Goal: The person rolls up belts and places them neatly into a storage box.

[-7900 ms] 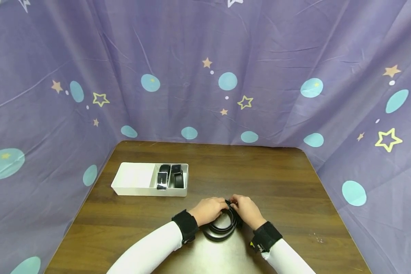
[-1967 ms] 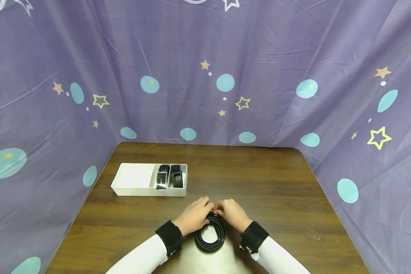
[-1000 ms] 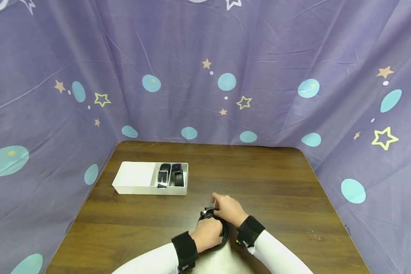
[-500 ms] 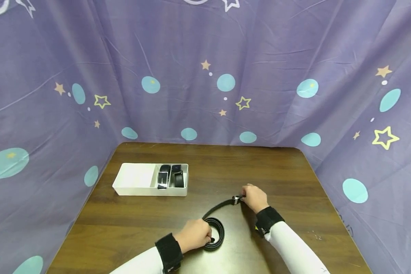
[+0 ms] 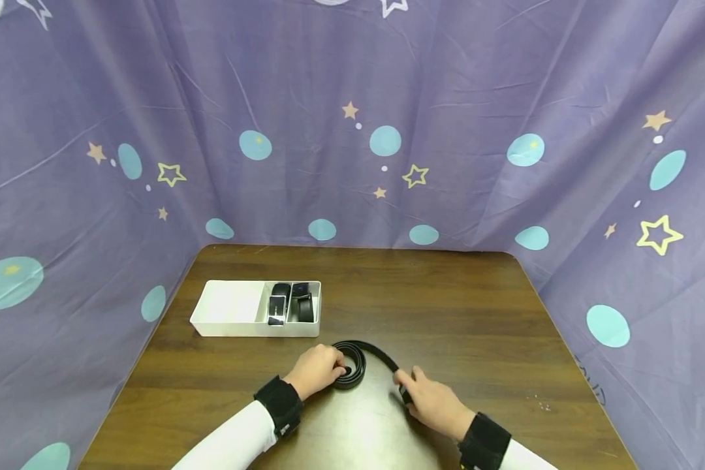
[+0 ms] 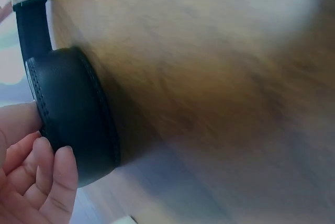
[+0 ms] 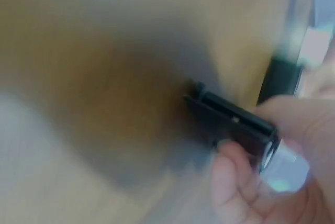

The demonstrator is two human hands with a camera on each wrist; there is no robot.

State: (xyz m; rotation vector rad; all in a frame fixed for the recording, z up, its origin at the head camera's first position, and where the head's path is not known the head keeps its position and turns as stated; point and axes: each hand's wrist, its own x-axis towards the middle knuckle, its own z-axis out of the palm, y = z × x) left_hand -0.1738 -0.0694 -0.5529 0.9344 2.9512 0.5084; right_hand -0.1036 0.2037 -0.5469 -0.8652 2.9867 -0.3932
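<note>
A black belt (image 5: 360, 367) lies on the table, mostly wound into an upright-edged coil. From the far side of the coil, a loose stretch of strap (image 5: 378, 353) curves round to the right. My left hand (image 5: 315, 371) pinches the coil's left side, with the thumb and fingers on the band, as the left wrist view also shows. My right hand (image 5: 437, 403) grips the buckle end in front and to the right. In the right wrist view the dark buckle (image 7: 230, 124) sits between thumb and fingers; that view is blurred.
A white divided box (image 5: 223, 329) stands at the left, beyond my left hand. Two of its compartments hold a rolled belt with a shiny buckle (image 5: 278, 307) and another dark rolled belt (image 5: 307, 308). A patterned purple curtain (image 5: 458, 183) surrounds the wooden table (image 5: 476, 313).
My right hand first drew the buckle end out from the coil, then swung it nearer and turned it. My left hand and the coil have shifted left and away from me.
</note>
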